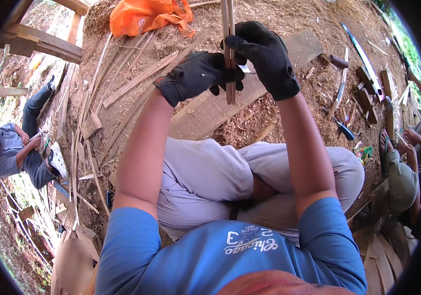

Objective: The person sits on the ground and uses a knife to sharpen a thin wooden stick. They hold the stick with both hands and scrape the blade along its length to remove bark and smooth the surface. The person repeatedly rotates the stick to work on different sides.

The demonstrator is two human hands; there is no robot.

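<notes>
Two thin wooden strips point(231, 91) stand side by side, pointing away from me, with a narrow gap between them; their far ends run out of view at the top. My left hand point(193, 76), in a black glove, is closed around them near their lower end. Slightly higher, my right hand point(264, 56), also gloved in black, grips the same strips between thumb and fingers. Beneath my hands a wide wooden plank point(198, 118) lies slantwise on ground strewn with shavings. I sit with my legs folded close to the plank.
An orange plastic bag point(144, 18) lies at the far left of my hands. Long wood offcuts point(136, 81) spread to the left. To the right are a handsaw point(363, 56), wooden blocks point(364, 105) and pliers point(344, 130). One person point(9, 152) sits left, another point(401, 182) right.
</notes>
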